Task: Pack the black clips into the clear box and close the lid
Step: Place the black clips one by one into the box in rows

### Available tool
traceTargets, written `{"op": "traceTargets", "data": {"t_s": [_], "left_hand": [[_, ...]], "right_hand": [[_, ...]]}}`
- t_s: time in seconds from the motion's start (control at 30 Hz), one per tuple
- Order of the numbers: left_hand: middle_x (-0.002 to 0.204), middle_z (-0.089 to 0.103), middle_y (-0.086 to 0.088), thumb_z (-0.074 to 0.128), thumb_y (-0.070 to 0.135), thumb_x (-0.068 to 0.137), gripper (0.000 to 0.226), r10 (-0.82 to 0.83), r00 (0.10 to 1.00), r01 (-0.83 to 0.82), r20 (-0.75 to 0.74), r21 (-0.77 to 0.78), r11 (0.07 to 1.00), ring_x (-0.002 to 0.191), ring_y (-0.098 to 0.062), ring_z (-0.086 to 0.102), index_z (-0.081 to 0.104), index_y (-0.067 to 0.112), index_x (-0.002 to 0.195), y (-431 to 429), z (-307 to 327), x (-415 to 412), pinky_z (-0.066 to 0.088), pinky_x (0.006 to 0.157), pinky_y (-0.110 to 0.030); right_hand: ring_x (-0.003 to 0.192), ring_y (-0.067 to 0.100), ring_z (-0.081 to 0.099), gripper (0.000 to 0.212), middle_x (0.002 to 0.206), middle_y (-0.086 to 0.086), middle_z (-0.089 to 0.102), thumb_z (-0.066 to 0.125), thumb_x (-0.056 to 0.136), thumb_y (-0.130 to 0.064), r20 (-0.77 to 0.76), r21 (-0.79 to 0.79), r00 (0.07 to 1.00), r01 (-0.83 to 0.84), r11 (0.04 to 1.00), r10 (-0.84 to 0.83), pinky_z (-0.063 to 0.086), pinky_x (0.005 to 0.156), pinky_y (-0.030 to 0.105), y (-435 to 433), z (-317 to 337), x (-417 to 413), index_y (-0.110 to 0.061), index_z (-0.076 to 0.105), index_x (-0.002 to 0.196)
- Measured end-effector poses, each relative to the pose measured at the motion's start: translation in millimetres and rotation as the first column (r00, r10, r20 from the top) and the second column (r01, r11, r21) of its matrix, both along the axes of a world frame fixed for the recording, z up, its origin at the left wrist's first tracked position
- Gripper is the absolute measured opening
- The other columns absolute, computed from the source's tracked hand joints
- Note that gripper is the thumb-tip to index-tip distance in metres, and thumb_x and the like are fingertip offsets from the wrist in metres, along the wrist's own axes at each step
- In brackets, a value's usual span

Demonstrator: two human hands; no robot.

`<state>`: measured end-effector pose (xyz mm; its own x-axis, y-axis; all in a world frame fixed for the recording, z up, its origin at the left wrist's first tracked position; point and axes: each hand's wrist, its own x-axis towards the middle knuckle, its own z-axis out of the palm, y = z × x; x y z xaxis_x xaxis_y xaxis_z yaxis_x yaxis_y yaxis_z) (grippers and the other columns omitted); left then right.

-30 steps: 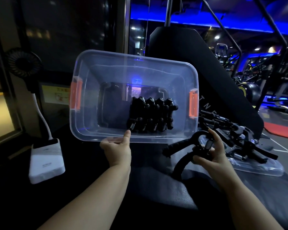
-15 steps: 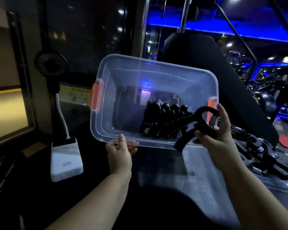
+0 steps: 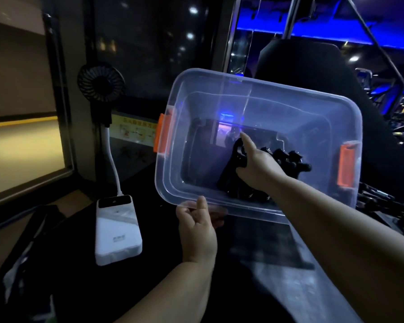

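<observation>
- Fingers of our right hand [image 3: 258, 167] curl round one black clip [image 3: 230, 170], index finger stretched along its top, deep inside the clear box [image 3: 266, 88].
- Our left hand [image 3: 197, 226] pinches the box's near rim at 6 o'clock, thumb on top, fingers beneath.
- Packed clips [image 3: 292, 160] stand in a row at 3 o'clock of the held one.
- Loose clips [image 3: 380, 203] lie outside, at 4 o'clock of the box.
- We judge each clip stiff, sprung and fairly heavy, best held by its handles; the thin box probably flexes.
</observation>
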<state>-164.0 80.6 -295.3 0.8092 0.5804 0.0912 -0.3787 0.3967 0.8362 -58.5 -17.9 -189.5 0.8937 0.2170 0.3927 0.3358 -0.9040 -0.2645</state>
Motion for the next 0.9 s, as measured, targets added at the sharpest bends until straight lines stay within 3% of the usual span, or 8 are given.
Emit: {"op": "traceTargets", "data": {"t_s": [0.07,0.2,0.37,0.57,0.63,0.73,0.9], "left_hand": [[0.081,0.066,-0.016,0.045,0.021,0.098,0.014,0.001,1.0,-0.001,-0.005,0.014,1.0,0.053,-0.006,0.065,0.042,0.008,0.097,0.3,1.1,-1.8,0.049,0.048,-0.017],[0.08,0.07,-0.023,0.043,0.02,0.099,0.014,0.006,1.0,-0.006,0.004,0.028,1.0,0.058,-0.011,0.067,0.04,0.007,0.097,0.5,0.8,-1.5,0.049,0.05,-0.017],[0.074,0.07,-0.019,0.043,0.017,0.099,0.014,0.016,1.0,-0.017,0.019,0.067,0.998,0.058,-0.012,0.068,0.04,0.004,0.096,-0.5,1.9,-2.5,0.048,0.05,-0.017],[0.067,0.071,-0.014,0.043,0.017,0.098,0.012,0.036,0.998,-0.04,0.049,0.089,0.995,0.06,-0.017,0.069,0.041,0.008,0.091,-4.2,2.7,-5.5,0.049,0.053,-0.02],[0.067,0.071,-0.014,0.043,0.016,0.098,0.012,0.022,0.998,-0.027,0.067,0.075,0.997,0.059,-0.019,0.069,0.04,0.008,0.091,-5.7,3.5,-6.8,0.048,0.051,-0.021],[0.066,0.071,-0.013,0.042,0.015,0.099,0.01,0.004,0.997,-0.01,0.081,0.071,0.997,0.059,-0.021,0.07,0.039,0.008,0.092,-6.9,4.5,-9.0,0.048,0.05,-0.021],[0.065,0.071,-0.012,0.042,0.014,0.098,0.01,0.008,0.995,-0.015,0.096,0.072,0.997,0.058,-0.022,0.069,0.039,0.008,0.091,-7.7,4.3,-9.1,0.047,0.05,-0.021]], "right_hand": [[0.102,0.03,0.056,0.091,0.122,0.014,0.06,0.054,0.08,-0.014,0.001,-0.105,1.0,0.022,0.994,-0.022,0.037,0.073,0.028,7.8,-2.4,13.6,-0.034,0.002,0.152],[0.123,0.037,0.045,0.091,0.132,0.021,0.049,0.055,0.078,-0.023,-0.057,-0.255,0.994,0.078,0.964,-0.095,0.042,0.091,0.037,16.0,-5.9,38.0,-0.039,0.0,0.149],[0.122,0.032,0.038,0.077,0.121,0.01,0.059,0.059,0.077,-0.031,0.153,-0.444,0.986,0.125,0.887,-0.062,0.033,0.094,0.038,22.1,-4.5,42.9,-0.024,0.023,0.144],[0.124,0.031,0.029,0.073,0.13,0.011,0.046,0.059,0.071,-0.051,0.246,-0.507,0.966,0.194,0.84,-0.075,0.024,0.1,0.045,17.0,-9.2,54.3,-0.024,0.037,0.135],[0.128,0.03,0.026,0.08,0.132,0.008,0.04,0.063,0.066,-0.059,0.279,-0.519,0.959,0.194,0.833,-0.049,0.022,0.105,0.047,13.3,-11.5,57.9,-0.023,0.04,0.135],[0.135,0.025,0.021,0.097,0.139,0.003,0.032,0.066,0.061,-0.071,0.259,-0.54,0.966,0.147,0.828,-0.002,0.018,0.111,0.049,12.0,-13.8,60.5,-0.024,0.035,0.141],[0.144,0.015,0.016,0.097,0.155,-0.005,0.021,0.065,0.067,-0.07,0.18,-0.57,0.983,0.086,0.817,0.022,0.019,0.112,0.045,15.8,-14.3,62.3,-0.021,0.032,0.144]]}}
